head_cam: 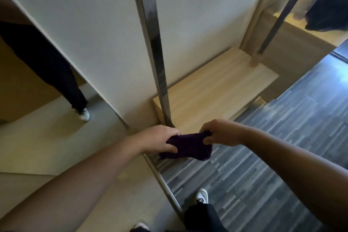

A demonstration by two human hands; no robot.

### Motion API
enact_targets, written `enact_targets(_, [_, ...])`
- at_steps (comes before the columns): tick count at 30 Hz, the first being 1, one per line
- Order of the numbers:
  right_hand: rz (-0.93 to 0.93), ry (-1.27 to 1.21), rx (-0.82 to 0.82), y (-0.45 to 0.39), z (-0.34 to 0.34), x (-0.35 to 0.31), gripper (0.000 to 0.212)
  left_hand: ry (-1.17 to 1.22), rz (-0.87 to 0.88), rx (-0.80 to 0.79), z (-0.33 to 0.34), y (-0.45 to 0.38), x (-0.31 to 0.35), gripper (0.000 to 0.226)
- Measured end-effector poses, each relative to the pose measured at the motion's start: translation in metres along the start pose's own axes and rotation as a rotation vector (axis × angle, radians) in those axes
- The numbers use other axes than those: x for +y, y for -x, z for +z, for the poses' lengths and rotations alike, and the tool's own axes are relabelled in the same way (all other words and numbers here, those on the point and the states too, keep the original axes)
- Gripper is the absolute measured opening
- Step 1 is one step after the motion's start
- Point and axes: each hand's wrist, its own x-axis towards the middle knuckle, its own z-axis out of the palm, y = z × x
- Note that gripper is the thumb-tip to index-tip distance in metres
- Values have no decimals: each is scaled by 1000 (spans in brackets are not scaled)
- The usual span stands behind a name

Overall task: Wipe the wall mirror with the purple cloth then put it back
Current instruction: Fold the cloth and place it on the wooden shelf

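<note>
The cloth (188, 147) hangs between the two hands, the left hand (158, 142) gripping its left end and the right hand (220, 133) its right end, over the near corner of a low shelf (216, 88). A metal post (154, 43) rises from that corner of the shelf, just behind the hands. The mirror (28, 81) stands far left, with the wall (98, 24) between it and the post. A second post (278, 17) stands at the shelf's far end.

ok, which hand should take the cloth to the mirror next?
Left, probably. Both hands grip the purple cloth, but the left hand sits on the side of the wall mirror, which lies to the left; the right hand would have to cross over.
</note>
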Motion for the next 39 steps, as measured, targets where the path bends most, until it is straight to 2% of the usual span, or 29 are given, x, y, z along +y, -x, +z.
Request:
enact_targets(9, [96,154,8,-94,33,108,18,148,-80,17,77,-117,-42,28])
enact_targets(15, [104,112,70,-165,51,161,13,71,-172,152,111,-200,-83,18])
enact_targets(17, [121,107,142,-185,52,176,12,-33,-161,228,119,-228,-93,20])
enact_targets(19, [112,165,287,-203,59,192,13,-172,-133,340,126,-255,-101,21])
enact_targets(21, [42,282,482,-219,71,211,16,-287,-124,441,135,-275,-110,20])
enact_targets(23, [-48,399,585,-231,84,227,23,-352,-100,537,149,-290,-121,20])
enact_targets(24, [-94,432,578,-235,93,234,28,-376,-89,541,159,-294,-125,21])
enact_targets(26, [-165,502,448,-240,117,245,35,-406,-80,499,186,-299,-132,24])
enact_targets(29, [-140,530,293,-238,158,258,42,-378,-83,413,237,-290,-145,31])
enact_targets(32, [-32,573,213,-229,177,267,63,-356,-171,202,264,-273,-154,68])
enact_targets(33, [-2,582,163,-224,180,268,72,-370,-186,141,266,-269,-155,77])
enact_targets(35, [27,603,60,-219,179,266,83,-416,-177,58,256,-267,-151,81])
enact_targets(39, [65,608,-31,-214,163,245,82,-427,-191,-73,226,-263,-136,76])
